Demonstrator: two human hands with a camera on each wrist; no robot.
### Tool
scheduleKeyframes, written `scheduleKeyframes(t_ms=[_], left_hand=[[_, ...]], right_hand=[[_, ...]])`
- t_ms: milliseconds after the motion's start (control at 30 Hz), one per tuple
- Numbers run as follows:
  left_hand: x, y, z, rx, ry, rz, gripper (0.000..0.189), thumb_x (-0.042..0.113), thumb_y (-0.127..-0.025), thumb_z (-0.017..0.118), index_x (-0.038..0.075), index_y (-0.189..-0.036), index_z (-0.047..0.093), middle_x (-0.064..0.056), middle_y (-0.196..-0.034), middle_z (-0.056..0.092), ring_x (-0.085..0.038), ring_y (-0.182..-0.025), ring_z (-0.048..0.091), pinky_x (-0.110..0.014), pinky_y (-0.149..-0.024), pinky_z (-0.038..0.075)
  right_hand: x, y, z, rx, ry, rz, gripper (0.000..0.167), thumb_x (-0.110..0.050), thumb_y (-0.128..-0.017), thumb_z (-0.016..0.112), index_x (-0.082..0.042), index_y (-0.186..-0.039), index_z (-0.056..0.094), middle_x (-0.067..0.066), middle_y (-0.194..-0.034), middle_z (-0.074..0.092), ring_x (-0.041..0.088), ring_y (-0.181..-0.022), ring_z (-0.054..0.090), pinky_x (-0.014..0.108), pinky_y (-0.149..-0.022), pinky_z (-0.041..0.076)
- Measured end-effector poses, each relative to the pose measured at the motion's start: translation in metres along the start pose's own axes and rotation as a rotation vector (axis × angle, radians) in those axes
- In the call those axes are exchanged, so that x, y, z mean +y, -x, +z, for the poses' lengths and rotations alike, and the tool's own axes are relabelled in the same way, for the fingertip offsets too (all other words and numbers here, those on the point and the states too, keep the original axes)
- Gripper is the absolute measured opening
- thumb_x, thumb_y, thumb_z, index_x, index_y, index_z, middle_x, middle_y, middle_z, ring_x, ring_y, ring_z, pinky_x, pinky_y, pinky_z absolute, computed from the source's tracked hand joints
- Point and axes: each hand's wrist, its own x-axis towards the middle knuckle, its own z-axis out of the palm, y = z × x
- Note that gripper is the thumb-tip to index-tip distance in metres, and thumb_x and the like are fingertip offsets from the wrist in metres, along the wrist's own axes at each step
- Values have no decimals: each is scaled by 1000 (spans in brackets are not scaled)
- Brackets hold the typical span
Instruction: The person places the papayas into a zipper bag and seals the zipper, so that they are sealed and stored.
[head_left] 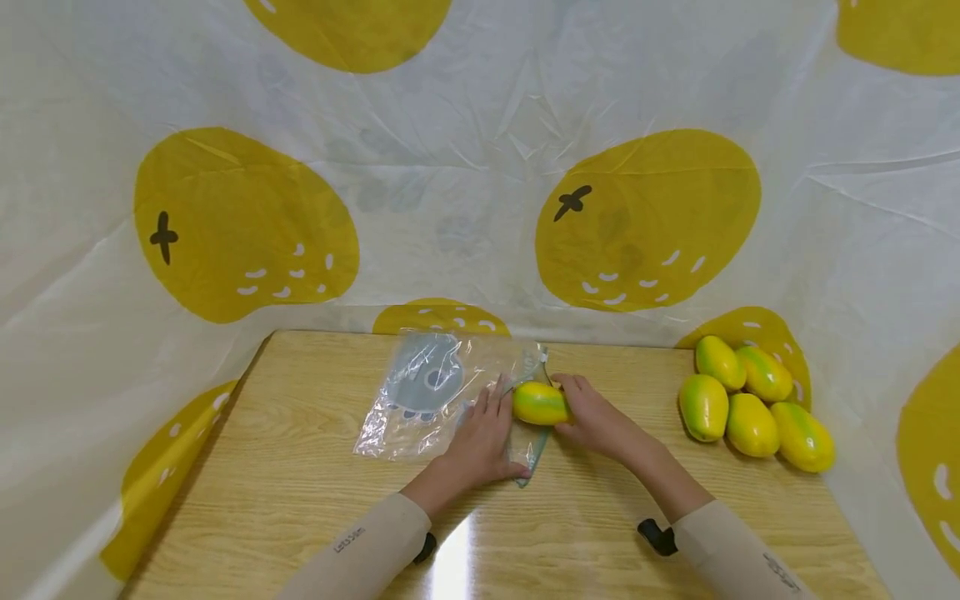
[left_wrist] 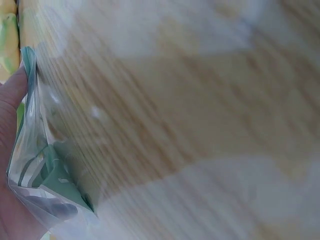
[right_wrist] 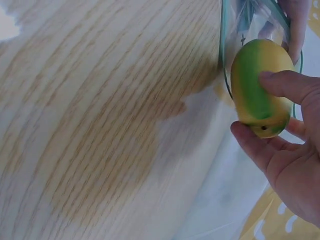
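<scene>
A yellow-green mango (head_left: pixel 540 403) is at the mouth of a clear zip bag (head_left: pixel 375 429) printed with a grey-blue figure. My right hand (head_left: pixel 592 417) grips the mango by its near end, with the thumb on one side and fingers beneath, as the right wrist view shows. At the bag's mouth, my left hand (head_left: pixel 480 442) holds the green-edged opening apart, its thumb at the lower edge. The thumb against the bag's rim (left_wrist: pixel 30 60) appears in the left wrist view. The mango's far end lies within the opening.
Several more mangoes (head_left: pixel 752 425) lie grouped at the right of the wooden table (head_left: pixel 300 500). A white cloth (head_left: pixel 450 208) with large yellow fruit prints hangs behind and along both sides of the table.
</scene>
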Motion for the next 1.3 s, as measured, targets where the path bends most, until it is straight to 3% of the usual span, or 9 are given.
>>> scheduleKeyframes(t_ms=[167, 433, 600, 800, 967, 1133, 1300], left_hand=[[0, 0, 0, 10, -9, -5, 143, 74, -62, 86, -1, -162, 18, -23, -172, 9, -50, -151, 30, -58, -112, 45], [2, 0, -2, 38, -59, 11, 144, 75, -61, 86, -3, -161, 19, -24, -171, 13, -50, -151, 31, -54, -112, 47], [3, 0, -2, 48, -70, 12, 143, 76, -60, 86, -2, -161, 20, -23, -172, 10, -50, -151, 31, -55, -112, 46], [3, 1, -2, 67, -98, 39, 138, 76, -61, 85, -2, -158, 27, -24, -172, 9, -51, -151, 30, -55, -112, 46], [4, 0, -3, 64, -112, 56, 137, 76, -61, 84, -3, -158, 27, -24, -172, 8, -51, -152, 27, -53, -112, 46], [5, -1, -3, 51, -113, 52, 140, 76, -61, 84, -2, -160, 23, -22, -173, 2, -51, -153, 23, -53, -114, 45], [4, -2, -3, 57, -130, 60, 141, 77, -61, 83, -2, -161, 22, -22, -173, 1, -52, -154, 22, -53, -114, 45]], right_hand=[[2, -6, 1, 27, -60, 7, 56, -4, -88, 76, 9, -134, 47, 29, -129, 54, 38, -115, 59, 56, -101, 51], [5, -9, 3, 44, -81, -15, 57, 0, -90, 74, 7, -140, 49, 26, -126, 50, 31, -109, 59, 48, -95, 55], [9, -11, 6, 76, -149, -27, 51, 0, -91, 76, 5, -134, 51, 23, -128, 56, 33, -111, 65, 45, -94, 58], [12, -17, 11, 154, -181, -32, 46, -7, -87, 82, 3, -125, 58, 19, -120, 60, 34, -102, 68, 43, -88, 60], [11, -23, 14, 200, -174, 17, 45, -9, -85, 85, 4, -120, 60, 17, -112, 62, 28, -95, 68, 39, -83, 61], [13, -30, 16, 239, -222, 61, 37, -5, -84, 84, 4, -114, 63, 15, -104, 68, 24, -91, 70, 33, -80, 61], [17, -34, 18, 268, -245, 28, 29, 1, -85, 81, 4, -110, 67, 15, -102, 72, 24, -90, 73, 32, -79, 62]])
